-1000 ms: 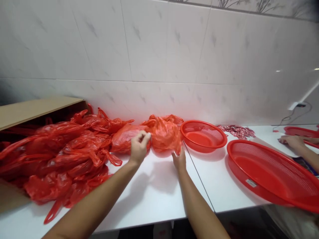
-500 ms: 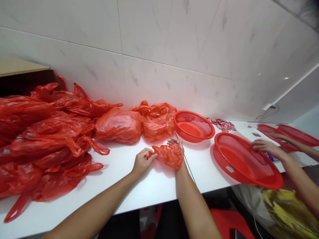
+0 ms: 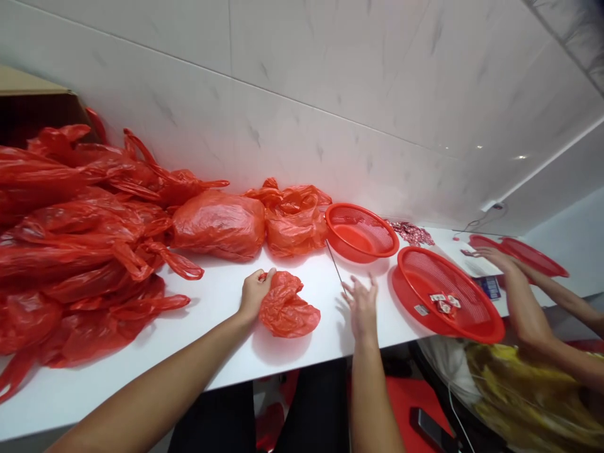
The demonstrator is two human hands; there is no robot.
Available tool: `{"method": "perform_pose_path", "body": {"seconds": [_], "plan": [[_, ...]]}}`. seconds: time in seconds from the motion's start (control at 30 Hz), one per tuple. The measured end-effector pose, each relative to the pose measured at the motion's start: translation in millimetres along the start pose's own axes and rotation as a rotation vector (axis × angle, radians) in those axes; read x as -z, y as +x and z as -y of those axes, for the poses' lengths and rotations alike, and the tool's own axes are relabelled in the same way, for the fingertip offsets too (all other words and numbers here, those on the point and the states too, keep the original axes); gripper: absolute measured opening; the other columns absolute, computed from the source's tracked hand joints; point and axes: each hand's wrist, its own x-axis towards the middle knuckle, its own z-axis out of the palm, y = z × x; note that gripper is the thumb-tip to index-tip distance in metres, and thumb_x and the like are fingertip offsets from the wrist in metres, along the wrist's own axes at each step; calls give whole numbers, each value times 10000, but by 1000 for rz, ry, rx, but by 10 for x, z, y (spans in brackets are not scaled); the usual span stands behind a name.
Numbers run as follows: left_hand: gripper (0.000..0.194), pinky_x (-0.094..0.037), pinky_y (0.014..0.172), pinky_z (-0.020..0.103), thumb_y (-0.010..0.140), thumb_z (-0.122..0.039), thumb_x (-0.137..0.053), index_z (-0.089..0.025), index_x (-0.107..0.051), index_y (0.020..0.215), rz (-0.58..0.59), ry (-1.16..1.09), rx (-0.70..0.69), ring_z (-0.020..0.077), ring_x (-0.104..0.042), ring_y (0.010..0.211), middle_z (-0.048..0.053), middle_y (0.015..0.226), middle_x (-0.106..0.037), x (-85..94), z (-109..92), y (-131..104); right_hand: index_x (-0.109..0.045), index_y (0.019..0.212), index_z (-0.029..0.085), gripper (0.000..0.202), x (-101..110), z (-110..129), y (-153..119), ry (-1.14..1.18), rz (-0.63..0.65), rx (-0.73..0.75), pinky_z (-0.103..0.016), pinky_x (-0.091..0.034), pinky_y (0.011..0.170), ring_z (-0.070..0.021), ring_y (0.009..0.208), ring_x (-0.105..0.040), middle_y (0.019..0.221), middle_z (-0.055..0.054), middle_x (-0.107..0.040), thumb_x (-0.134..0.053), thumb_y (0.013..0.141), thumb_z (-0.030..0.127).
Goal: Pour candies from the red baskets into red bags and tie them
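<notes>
Your left hand (image 3: pixel 253 296) pinches a red bag (image 3: pixel 289 309), lower centre; your right hand (image 3: pixel 364 313), right of it, splays wide, empty.

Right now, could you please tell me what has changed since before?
The right hand has let go of the crumpled red bag and moved right, now open. Small wrapped pieces now lie in the large basket, and a co-worker's hand has moved away from it. The left hand still grips the bag's end; the smaller basket stays put.
</notes>
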Motion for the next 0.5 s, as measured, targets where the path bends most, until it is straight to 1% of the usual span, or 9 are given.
{"method": "perform_pose_path", "body": {"seconds": [0.07, 0.1, 0.13, 0.2, 0.27, 0.3, 0.37, 0.43, 0.5], "plan": [[557, -269, 499, 256, 790, -587, -735, -239, -326, 643, 55, -3, 54, 110, -316, 538, -71, 575, -350, -54, 1, -53, -276, 1551, 271, 695, 143, 77, -235, -109, -246, 212, -462, -545, 945, -239, 1055, -688, 1374, -161, -574, -549, 972, 542], [535, -291, 503, 252, 786, -575, -741, -237, -347, 657, 80, -3, 77, 109, -336, 542, -71, 585, -377, -83, 3, -85, -294, 1541, 252, 668, 171, 87, -378, -189, -270, 332, -472, -537, 954, -240, 1044, -676, 1363, -170, -569, -542, 978, 513], [515, -313, 509, 249, 782, -559, -748, -235, -363, 672, 101, -9, 97, 109, -354, 547, -72, 596, -402, -112, 7, -119, -317, 1530, 244, 666, 170, 77, -532, -277, -211, 452, -486, -530, 966, -252, 1061, -663, 1382, -182, -551, -566, 964, 492], [482, -353, 521, 248, 779, -541, -753, -233, -390, 704, 130, -25, 126, 110, -389, 554, -72, 618, -446, -162, 22, -186, -384, 1504, 264, 746, 103, 9, -824, -461, 105, 644, -525, -521, 997, -311, 1189, -622, 1483, -194, -480, -701, 860, 469], [458, -391, 541, 255, 786, -550, -744, -229, -422, 733, 152, -42, 136, 116, -430, 565, -65, 640, -491, -199, 45, -236, -519, 1424, 302, 730, 0, -81, -999, -628, 375, 701, -574, -484, 1064, -368, 1348, -529, 1554, -158, -435, -796, 758, 415], [452, -405, 549, 260, 790, -562, -738, -227, -438, 745, 158, -50, 134, 121, -449, 570, -59, 649, -510, -212, 58, -249, -601, 1351, 303, 638, -44, -115, -1017, -673, 440, 672, -578, -471, 1084, -370, 1366, -516, 1523, -141, -481, -793, 746, 368], [450, -416, 555, 266, 792, -582, -733, -224, -463, 756, 157, -57, 120, 130, -476, 574, -48, 653, -530, -221, 85, -247, -726, 1158, 265, 366, -90, -143, -914, -641, 441, 507, -528, -505, 1048, -329, 1240, -607, 1302, -124, -651, -702, 793, 285], [453, -403, 543, 266, 784, -588, -741, -225, -472, 752, 138, -55, 97, 138, -484, 567, -42, 639, -526, -206, 103, -202, -760, 1000, 219, 223, -75, -113, -694, -452, 309, 279, -443, -558, 930, -272, 1015, -680, 1032, -94, -729, -601, 852, 273], [454, -382, 529, 261, 768, -579, -760, -226, -476, 744, 115, -47, 72, 140, -482, 557, -44, 622, -514, -169, 107, -127, -753, 972, 193, 247, -13, -56, -468, -209, 160, 72, -374, -569, 815, -234, 880, -681, 925, -68, -738, -573, 886, 339]]}}
